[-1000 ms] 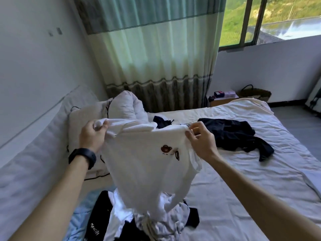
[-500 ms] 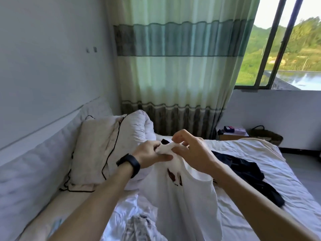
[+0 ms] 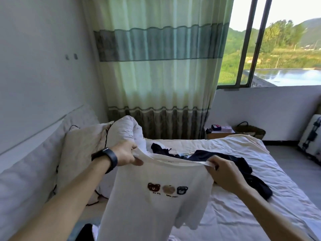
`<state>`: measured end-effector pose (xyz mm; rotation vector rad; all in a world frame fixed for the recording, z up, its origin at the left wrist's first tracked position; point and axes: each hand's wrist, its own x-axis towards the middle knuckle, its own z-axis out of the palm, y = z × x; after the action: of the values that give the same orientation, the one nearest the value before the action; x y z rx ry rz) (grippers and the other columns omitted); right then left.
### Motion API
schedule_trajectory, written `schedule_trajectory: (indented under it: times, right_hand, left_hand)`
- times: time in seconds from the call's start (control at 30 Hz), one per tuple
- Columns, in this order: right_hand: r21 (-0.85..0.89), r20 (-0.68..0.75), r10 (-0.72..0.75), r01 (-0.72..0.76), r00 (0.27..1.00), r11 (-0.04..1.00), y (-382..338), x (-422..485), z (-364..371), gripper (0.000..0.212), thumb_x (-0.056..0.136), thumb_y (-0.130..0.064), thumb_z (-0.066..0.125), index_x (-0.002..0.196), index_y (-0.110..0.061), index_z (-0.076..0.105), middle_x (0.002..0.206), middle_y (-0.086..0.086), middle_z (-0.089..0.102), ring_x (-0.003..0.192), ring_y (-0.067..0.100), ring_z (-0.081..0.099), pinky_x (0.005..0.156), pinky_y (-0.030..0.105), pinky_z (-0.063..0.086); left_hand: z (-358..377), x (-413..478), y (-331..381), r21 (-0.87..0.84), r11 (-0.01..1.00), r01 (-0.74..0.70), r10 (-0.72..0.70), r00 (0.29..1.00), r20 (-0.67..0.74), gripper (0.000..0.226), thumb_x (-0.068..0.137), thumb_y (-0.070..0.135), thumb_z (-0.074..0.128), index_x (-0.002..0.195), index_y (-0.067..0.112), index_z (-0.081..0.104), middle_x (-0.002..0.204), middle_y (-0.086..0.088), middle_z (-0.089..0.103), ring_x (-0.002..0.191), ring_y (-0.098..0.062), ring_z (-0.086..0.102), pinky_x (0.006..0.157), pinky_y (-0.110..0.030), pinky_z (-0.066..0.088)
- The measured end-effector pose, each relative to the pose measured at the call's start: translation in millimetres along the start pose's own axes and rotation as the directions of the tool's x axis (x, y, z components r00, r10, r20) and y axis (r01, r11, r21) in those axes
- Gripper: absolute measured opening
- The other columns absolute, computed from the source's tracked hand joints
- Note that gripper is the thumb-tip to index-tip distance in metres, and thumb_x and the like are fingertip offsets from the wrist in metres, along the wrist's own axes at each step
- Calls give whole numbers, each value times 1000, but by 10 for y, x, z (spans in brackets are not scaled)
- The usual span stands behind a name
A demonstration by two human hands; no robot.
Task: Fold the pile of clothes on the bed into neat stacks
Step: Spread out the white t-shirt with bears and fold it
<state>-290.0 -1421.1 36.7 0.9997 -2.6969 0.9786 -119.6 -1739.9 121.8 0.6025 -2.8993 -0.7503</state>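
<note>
A white T-shirt (image 3: pixel 156 207) with three small bear faces on the chest hangs spread out in front of me, above the bed (image 3: pixel 243 202). My left hand (image 3: pixel 126 156), with a black band on its wrist, pinches the shirt's left shoulder. My right hand (image 3: pixel 224 173) pinches the right shoulder. The shirt's lower hem runs out of view at the bottom. A dark garment (image 3: pixel 241 169) lies crumpled on the white sheet beyond my right hand. The pile under the shirt is mostly hidden; only a dark scrap (image 3: pixel 86 230) shows at the bottom left.
Pillows (image 3: pixel 83 153) and a bunched white duvet (image 3: pixel 126 131) lie at the head of the bed on the left. A striped curtain (image 3: pixel 156 75) hangs behind. A small bedside table (image 3: pixel 220 133), a woven basket (image 3: pixel 250 132) and a suitcase (image 3: pixel 311 138) stand past the bed on the right.
My hands, close together at the collar half a second ago, have moved apart to the shoulders, and the shirt now hangs open with its print facing me.
</note>
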Motion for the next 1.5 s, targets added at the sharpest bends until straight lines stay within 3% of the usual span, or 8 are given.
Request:
schedule_trajectory:
  times: [0.13, 0.47, 0.67, 0.8, 0.9, 1.07, 1.33, 1.5]
  right_hand:
    - [38, -102, -142, 146, 985, 989, -153, 236, -222, 6, 100, -29, 60, 102, -25, 65, 92, -12, 64, 82, 13, 58, 70, 33, 44]
    - [145, -334, 4, 47, 943, 988, -337, 14, -318, 14, 101, -45, 56, 105, -32, 52, 93, -7, 61, 66, 10, 67, 59, 37, 53]
    - [-281, 4, 202, -193, 979, 940, 131, -592, -214, 10, 92, -19, 68, 99, -12, 71, 101, 6, 62, 92, 37, 62, 73, 38, 44]
    - [4, -252, 301, -310, 920, 951, 289, -782, -461, 4, 92, -23, 66, 96, -22, 68, 97, 6, 63, 78, 38, 70, 66, 47, 59]
    - [200, -125, 482, -454, 867, 868, 382, -950, -613, 18, 97, -42, 60, 92, -26, 66, 86, 5, 70, 55, 27, 73, 60, 49, 63]
    - [-147, -124, 284, -301, 951, 942, 682, -1453, -689, 16, 91, -23, 73, 103, -12, 69, 93, 13, 68, 79, 38, 70, 77, 51, 57]
    - [-40, -257, 198, -216, 946, 976, 1444, -2514, -926, 21, 88, 8, 67, 106, -1, 75, 104, 21, 68, 93, 40, 66, 78, 32, 42]
    - [86, -338, 328, -318, 882, 944, 1676, -2962, -1024, 45, 93, -38, 41, 105, -1, 64, 88, 29, 68, 93, 46, 63, 82, 47, 48]
  left_hand:
    - [-25, -136, -449, -156, 985, 69, -55, 994, 93, 15, 80, 30, 84, 70, 24, 74, 63, 14, 61, 65, -7, 54, 67, -21, 44]
    - [72, -358, -586, -267, 954, -133, 25, 927, -374, 27, 76, 52, 81, 94, 37, 68, 81, 16, 68, 76, -4, 62, 67, -14, 46]
    - [543, -476, -867, -66, 996, 63, -68, 995, -77, 16, 81, 30, 80, 71, 38, 71, 79, 14, 72, 86, -14, 69, 73, -26, 50]
    - [514, -552, -794, -325, 946, 21, -66, 989, -130, 12, 73, 38, 87, 70, 36, 76, 71, 11, 74, 69, -4, 65, 65, -22, 48]
    - [541, -720, -666, -299, 954, -35, -18, 984, -176, 12, 77, 36, 84, 69, 33, 76, 69, 15, 73, 65, 0, 63, 58, -11, 43]
    - [1068, -1112, -414, -373, 926, -68, -97, 908, -408, 8, 90, 34, 73, 86, 27, 75, 79, 2, 74, 81, -15, 66, 73, -30, 49]
    - [1811, -2061, -77, -177, 982, 66, -157, 804, -574, 29, 84, 52, 68, 91, 25, 75, 83, -9, 73, 78, -33, 67, 63, -34, 43]
    - [2017, -2506, 240, -173, 985, 10, -103, 836, -539, 11, 86, 34, 77, 85, 23, 77, 75, 0, 74, 72, -18, 64, 59, -27, 43]
